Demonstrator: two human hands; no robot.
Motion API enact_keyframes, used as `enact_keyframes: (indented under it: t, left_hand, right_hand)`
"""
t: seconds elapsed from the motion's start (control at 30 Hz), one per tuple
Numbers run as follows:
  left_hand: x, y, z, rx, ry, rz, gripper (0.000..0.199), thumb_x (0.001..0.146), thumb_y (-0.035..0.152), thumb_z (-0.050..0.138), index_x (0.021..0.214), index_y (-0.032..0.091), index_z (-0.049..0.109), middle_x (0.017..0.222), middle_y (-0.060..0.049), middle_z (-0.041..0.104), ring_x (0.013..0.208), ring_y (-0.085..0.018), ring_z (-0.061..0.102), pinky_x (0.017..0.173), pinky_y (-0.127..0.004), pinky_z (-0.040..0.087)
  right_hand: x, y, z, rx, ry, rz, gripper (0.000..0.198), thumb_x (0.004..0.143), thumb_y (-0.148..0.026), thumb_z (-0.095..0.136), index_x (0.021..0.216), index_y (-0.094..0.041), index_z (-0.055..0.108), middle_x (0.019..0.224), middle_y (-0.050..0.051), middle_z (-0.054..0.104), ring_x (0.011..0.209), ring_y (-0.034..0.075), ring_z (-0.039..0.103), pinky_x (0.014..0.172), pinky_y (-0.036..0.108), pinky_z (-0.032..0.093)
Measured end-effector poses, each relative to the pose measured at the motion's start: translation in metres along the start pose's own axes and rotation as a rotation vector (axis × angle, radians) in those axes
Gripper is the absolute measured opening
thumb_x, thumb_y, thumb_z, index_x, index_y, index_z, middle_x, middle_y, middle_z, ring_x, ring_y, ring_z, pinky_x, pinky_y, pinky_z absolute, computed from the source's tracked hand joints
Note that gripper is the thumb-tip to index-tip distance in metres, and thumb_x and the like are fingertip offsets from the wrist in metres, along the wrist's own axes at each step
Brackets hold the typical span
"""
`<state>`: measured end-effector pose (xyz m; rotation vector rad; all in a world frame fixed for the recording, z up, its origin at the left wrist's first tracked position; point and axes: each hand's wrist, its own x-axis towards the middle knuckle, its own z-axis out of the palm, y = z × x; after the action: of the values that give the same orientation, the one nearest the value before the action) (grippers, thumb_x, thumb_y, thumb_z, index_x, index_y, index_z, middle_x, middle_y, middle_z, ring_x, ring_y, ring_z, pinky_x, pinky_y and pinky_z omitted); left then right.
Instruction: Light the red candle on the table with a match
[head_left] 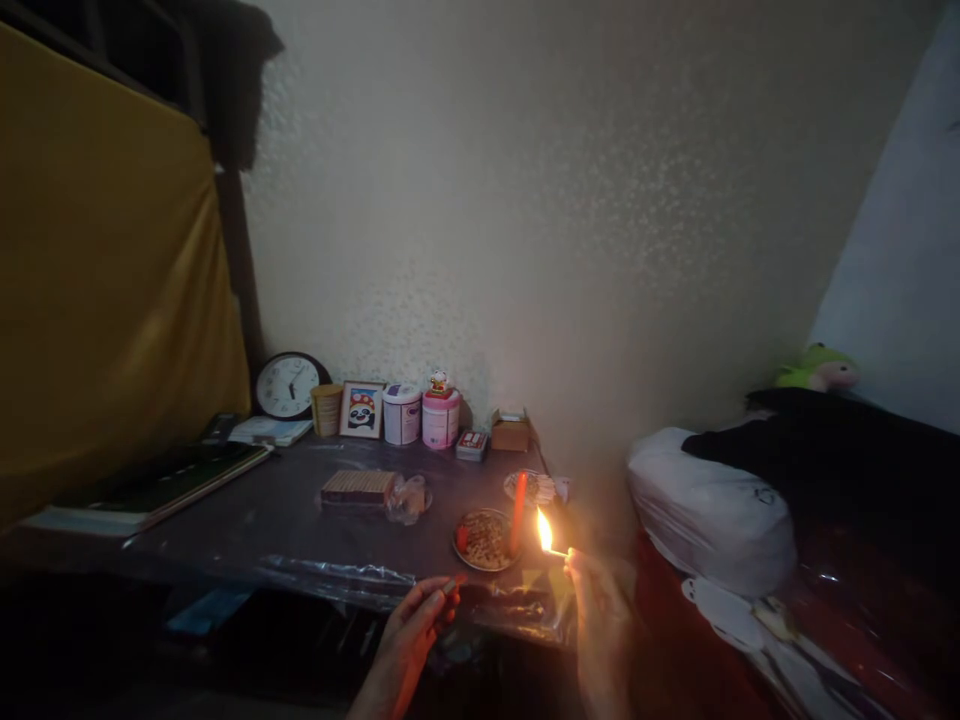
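Observation:
My right hand (pixel 592 590) pinches a lit match (pixel 556 553), its flame (pixel 544 530) burning at the left end. Just left of the flame, a tall red candle (pixel 519 512) stands nearly upright at the right side of a round metal plate (pixel 456 548). Brownish bits cover the plate, and a short red piece (pixel 462 537) sits on its left side. In front of the plate, my left hand (pixel 421 620) is closed on a small matchbox (pixel 452 585) with a reddish end, mostly hidden by the fingers. No flame shows on the candle's tip.
The table (pixel 285 520) has a shiny plastic cover. On it are a slatted block (pixel 358 487), a crumpled plastic bag (pixel 407 498), a second plate (pixel 540 487), a clock (pixel 289 386), a picture frame (pixel 362 410), tubs (pixel 440 418) and a cardboard box (pixel 510 431). White bags (pixel 709 500) lie right.

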<state>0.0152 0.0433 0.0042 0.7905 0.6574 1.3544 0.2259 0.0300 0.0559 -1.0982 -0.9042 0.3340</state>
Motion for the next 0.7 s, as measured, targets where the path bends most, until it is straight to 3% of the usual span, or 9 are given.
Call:
enact_keyframes:
  t: [0.17, 0.4, 0.7]
  left_hand:
    - [0.014, -0.006, 0.001, -0.024, -0.039, -0.007, 0.02, 0.072, 0.033, 0.068, 0.088, 0.02, 0.07, 0.09, -0.005, 0.071, 0.093, -0.02, 0.061, 0.089, -0.032, 0.041]
    - [0.029, -0.008, 0.009, -0.009, -0.11, -0.056, 0.019, 0.071, 0.034, 0.068, 0.084, 0.019, 0.068, 0.082, -0.004, 0.07, 0.081, -0.017, 0.061, 0.075, -0.025, 0.044]
    - [0.019, -0.015, 0.013, -0.032, -0.146, -0.153, 0.024, 0.064, 0.034, 0.075, 0.082, 0.02, 0.068, 0.083, -0.004, 0.07, 0.081, -0.019, 0.061, 0.074, -0.028, 0.043]
  right_hand:
    - [0.01, -0.003, 0.005, 0.103, 0.023, 0.165, 0.02, 0.069, -0.039, 0.066, 0.075, -0.019, 0.069, 0.068, 0.0, 0.068, 0.065, 0.017, 0.062, 0.057, 0.024, 0.05]
    - [0.03, 0.008, 0.014, 0.154, 0.02, 0.183, 0.028, 0.065, -0.043, 0.07, 0.079, -0.019, 0.068, 0.075, 0.001, 0.069, 0.074, 0.018, 0.063, 0.067, 0.027, 0.05]
    - [0.049, 0.007, 0.027, 0.233, -0.001, 0.176, 0.029, 0.065, -0.042, 0.071, 0.079, -0.018, 0.067, 0.074, 0.0, 0.067, 0.072, 0.017, 0.063, 0.069, 0.029, 0.05]
